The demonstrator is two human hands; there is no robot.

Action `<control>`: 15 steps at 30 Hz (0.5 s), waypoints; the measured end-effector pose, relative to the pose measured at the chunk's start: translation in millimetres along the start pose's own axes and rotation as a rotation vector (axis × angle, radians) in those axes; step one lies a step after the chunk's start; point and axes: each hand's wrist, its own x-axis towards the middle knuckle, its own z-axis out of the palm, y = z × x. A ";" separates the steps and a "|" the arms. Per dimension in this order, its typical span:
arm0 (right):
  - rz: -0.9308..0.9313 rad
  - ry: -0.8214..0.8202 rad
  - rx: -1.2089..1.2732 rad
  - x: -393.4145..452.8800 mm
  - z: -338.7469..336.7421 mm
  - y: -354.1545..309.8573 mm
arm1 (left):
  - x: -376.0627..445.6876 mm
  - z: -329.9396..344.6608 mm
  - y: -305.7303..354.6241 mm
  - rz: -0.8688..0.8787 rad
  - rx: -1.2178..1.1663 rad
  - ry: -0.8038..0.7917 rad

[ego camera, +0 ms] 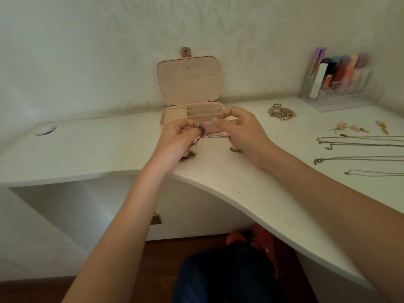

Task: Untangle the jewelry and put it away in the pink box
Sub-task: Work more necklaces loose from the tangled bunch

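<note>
The left hand (175, 136) curls its fingers around a dark tangled chain (200, 136) that trails down to the white desk (98, 149); the right hand (238, 130) pinches thumb and fingertips together, on what I cannot tell; both forearms reach forward, wrists raised; the pink box (190, 99) stands open just behind them.

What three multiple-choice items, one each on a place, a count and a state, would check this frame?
1. Where do the straightened thin chain necklaces lie?
A. right of the pink box
B. inside it
C. on the floor

2. How many long slots are beside the ring rolls in the open pink jewelry box?
A. one
B. three
C. six

3. The box lid is:
A. shut
B. upright, open
C. detached

Answers: 1 A, they lie on the white desk at right. 2 B, three slots show. 3 B, the lid stands against the wall.
</note>
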 end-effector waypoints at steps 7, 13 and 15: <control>-0.091 -0.120 -0.080 -5.9 3.7 -0.9 | 1.0 -0.7 -1.6 0.032 -0.024 -0.017; 0.031 -0.150 0.026 -2.8 -0.7 -0.8 | 0.7 -2.2 -3.0 0.055 -0.041 -0.047; 0.083 -0.169 0.026 0.1 0.5 1.5 | 0.7 -3.0 -2.5 0.053 -0.058 -0.059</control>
